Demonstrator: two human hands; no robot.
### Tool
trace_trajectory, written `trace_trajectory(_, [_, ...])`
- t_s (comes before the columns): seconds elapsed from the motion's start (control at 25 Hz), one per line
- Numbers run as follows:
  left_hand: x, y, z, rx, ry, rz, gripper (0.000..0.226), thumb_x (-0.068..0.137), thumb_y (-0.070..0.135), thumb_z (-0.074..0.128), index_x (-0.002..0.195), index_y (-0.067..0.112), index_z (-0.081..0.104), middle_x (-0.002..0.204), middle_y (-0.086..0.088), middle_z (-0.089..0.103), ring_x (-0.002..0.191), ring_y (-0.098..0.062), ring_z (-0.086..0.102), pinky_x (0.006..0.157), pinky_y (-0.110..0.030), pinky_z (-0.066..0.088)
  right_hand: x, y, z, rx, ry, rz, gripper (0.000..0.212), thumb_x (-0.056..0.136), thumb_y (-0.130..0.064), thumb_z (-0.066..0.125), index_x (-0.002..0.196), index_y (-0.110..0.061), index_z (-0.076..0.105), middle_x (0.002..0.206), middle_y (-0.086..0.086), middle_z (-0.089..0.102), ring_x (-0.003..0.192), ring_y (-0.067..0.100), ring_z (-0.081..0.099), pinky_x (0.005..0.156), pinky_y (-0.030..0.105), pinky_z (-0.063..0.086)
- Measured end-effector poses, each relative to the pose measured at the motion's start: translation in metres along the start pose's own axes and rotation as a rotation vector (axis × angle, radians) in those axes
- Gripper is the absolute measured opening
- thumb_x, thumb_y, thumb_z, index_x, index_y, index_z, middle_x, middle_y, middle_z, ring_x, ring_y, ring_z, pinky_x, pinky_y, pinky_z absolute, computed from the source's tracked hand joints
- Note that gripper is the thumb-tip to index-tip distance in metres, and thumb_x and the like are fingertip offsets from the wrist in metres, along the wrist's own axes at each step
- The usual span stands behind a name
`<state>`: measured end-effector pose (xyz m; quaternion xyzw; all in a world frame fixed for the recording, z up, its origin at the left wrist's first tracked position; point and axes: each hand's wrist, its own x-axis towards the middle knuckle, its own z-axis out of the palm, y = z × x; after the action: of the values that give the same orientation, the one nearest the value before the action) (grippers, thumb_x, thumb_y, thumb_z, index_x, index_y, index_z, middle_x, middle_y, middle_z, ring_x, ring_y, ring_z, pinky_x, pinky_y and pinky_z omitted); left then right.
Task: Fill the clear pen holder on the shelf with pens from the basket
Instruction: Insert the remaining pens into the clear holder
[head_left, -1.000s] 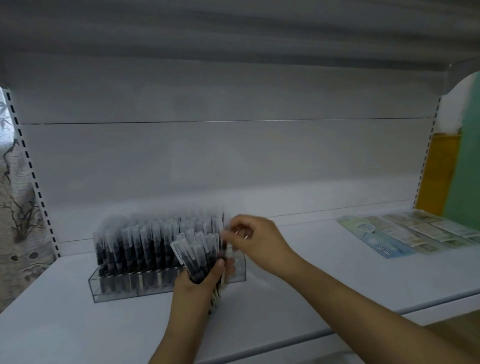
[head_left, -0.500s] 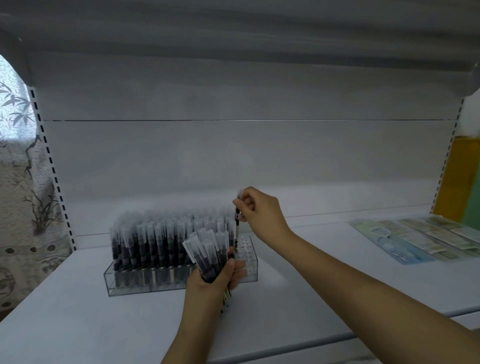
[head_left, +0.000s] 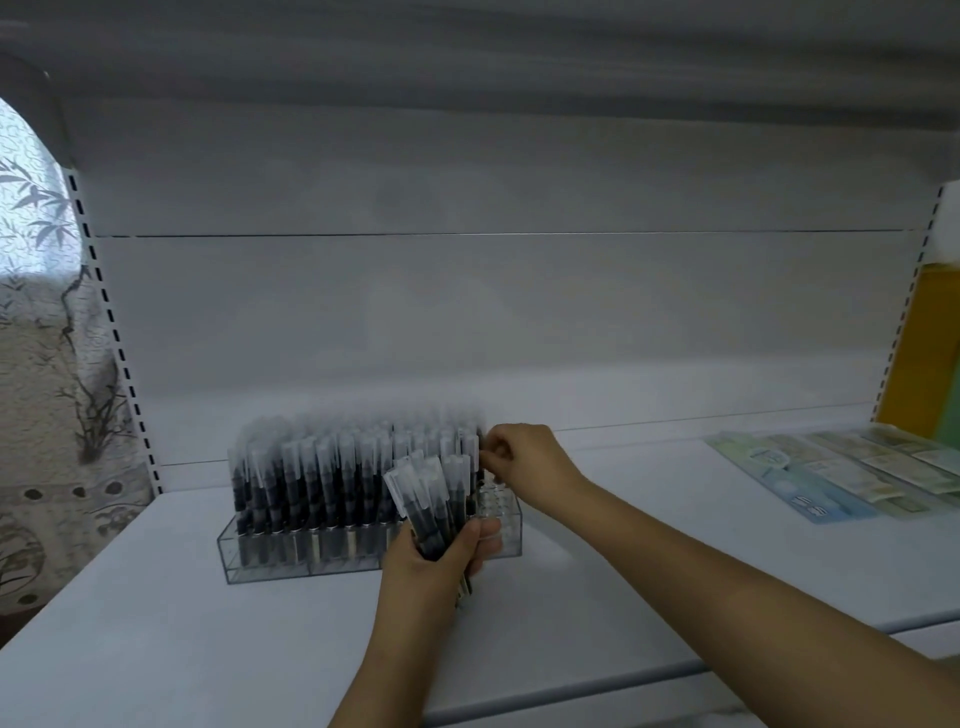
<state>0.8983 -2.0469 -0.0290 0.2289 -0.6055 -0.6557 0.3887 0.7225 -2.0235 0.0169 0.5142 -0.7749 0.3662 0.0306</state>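
Pens fill most of the clear plastic pen holder (head_left: 270, 556) at lower centre, leaving slots at its right end. The left hand (head_left: 431, 561) grips a spare bundle of black clear-capped pens (head_left: 431, 499) as ready stock, while the right hand (head_left: 524, 462) pinches one pen (head_left: 480, 457) upright, apparently to seat it

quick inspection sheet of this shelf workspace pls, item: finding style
surface: white shelf, bare in front of the holder
job's things: clear pen holder nearly full of upright capped pens; a few open slots at its right end; no basket in view
clutter: printed sheets lying flat at far right
grippers: left hand grips a bundle of pens; right hand pinches one pen over the right end
cables: nothing seen
surroundings: white back panel, patterned curtain left, yellow panel right
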Motion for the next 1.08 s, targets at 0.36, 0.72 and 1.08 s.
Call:
trace_trajectory(0.36, [-0.004, 0.006, -0.001, -0.047, 0.033, 0.007, 0.014, 0.091, 0.008, 0.068, 0.105, 0.011, 0.067, 0.085, -0.005, 0.079, 0.081, -0.019, 0.077, 0.066, -0.025, 0.061, -0.058, -0.041, -0.019, 0.233, 0.026, -0.065, 0.025, 0.088, -0.043, 0.071, 0.085, -0.018, 0.070, 0.075, -0.006, 0.067, 0.062, -0.001, 0.055, 0.060, 0.012, 0.045])
trace_trajectory(0.72, [-0.001, 0.004, 0.001, -0.152, 0.067, -0.058, 0.013, 0.094, 0.007, 0.063, 0.101, -0.003, 0.067, 0.086, -0.017, 0.078, 0.079, -0.025, 0.077, 0.063, -0.026, 0.060, -0.049, -0.039, -0.037, 0.564, 0.308, 0.024, 0.020, 0.098, -0.022, 0.061, 0.084, -0.007, 0.065, 0.075, 0.007, 0.071, 0.063, 0.019, 0.069, 0.069, 0.026, 0.057])
trace_trajectory(1.08, [0.001, 0.001, -0.001, -0.182, 0.089, -0.072, 0.017, 0.094, 0.014, 0.065, 0.103, 0.001, 0.070, 0.085, -0.014, 0.078, 0.076, -0.020, 0.076, 0.068, -0.028, 0.055, -0.009, -0.024, -0.041, 0.468, 0.396, -0.023, 0.014, 0.099, -0.022, 0.060, 0.091, -0.010, 0.065, 0.079, 0.007, 0.071, 0.066, 0.013, 0.070, 0.067, 0.022, 0.058])
